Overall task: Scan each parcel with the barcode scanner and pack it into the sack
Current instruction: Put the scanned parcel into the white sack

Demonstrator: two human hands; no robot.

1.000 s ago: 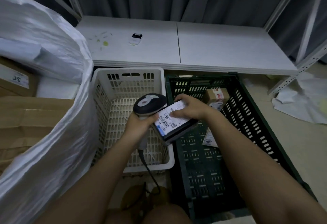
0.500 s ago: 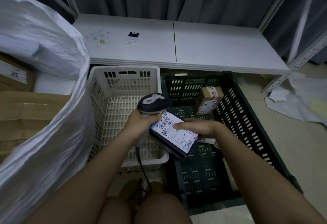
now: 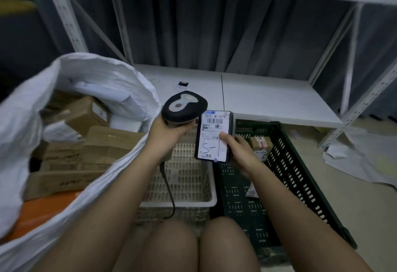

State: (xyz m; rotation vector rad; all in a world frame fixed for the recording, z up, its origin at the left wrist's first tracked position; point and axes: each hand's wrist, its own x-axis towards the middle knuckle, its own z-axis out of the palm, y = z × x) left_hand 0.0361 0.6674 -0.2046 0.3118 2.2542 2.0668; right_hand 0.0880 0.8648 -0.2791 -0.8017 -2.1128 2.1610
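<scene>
While the left hand (image 3: 166,131) grips the scanner (image 3: 184,106), the right hand (image 3: 240,151) holds a labelled parcel (image 3: 213,135) upright (sack (image 3: 103,78) at left).

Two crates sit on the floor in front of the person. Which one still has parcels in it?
The dark green crate on the right: a small brown box lies inside. The white crate beside it shows none.

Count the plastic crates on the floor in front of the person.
2. The white crate sits under the left hand, beside the sack; the dark green crate stands right of it, under the right hand. None seems hidden.
</scene>
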